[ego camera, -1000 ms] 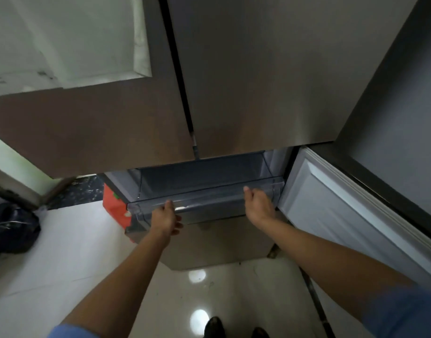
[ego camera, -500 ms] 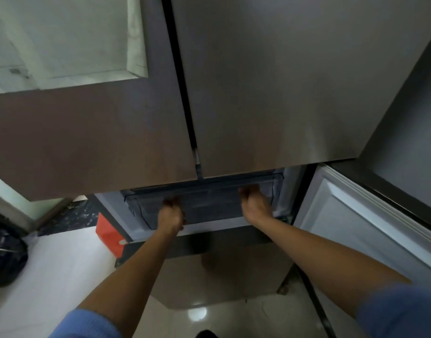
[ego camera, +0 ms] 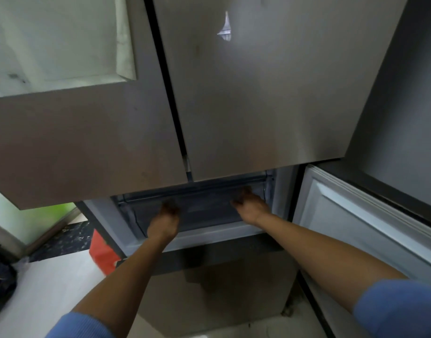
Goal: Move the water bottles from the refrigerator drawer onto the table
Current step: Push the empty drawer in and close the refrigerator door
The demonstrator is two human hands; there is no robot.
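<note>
A translucent grey refrigerator drawer (ego camera: 204, 212) sits almost fully inside its compartment, under the two closed upper doors. My left hand (ego camera: 164, 222) holds the left part of the drawer's front, its fingers curled at the lip. My right hand (ego camera: 252, 206) holds the right part of the front in the same way. I see no water bottles, and the drawer's inside is hidden. The table is out of view.
The lower right refrigerator door (ego camera: 355, 228) stands open, its white inner side close to my right forearm. A red bag (ego camera: 103, 254) and a black bag (ego camera: 0, 286) lie on the pale floor at left. The closed upper doors (ego camera: 258, 93) overhang the drawer.
The drawer has slid from well pulled out back into the refrigerator, with both hands staying on its front. The view has tilted upward.
</note>
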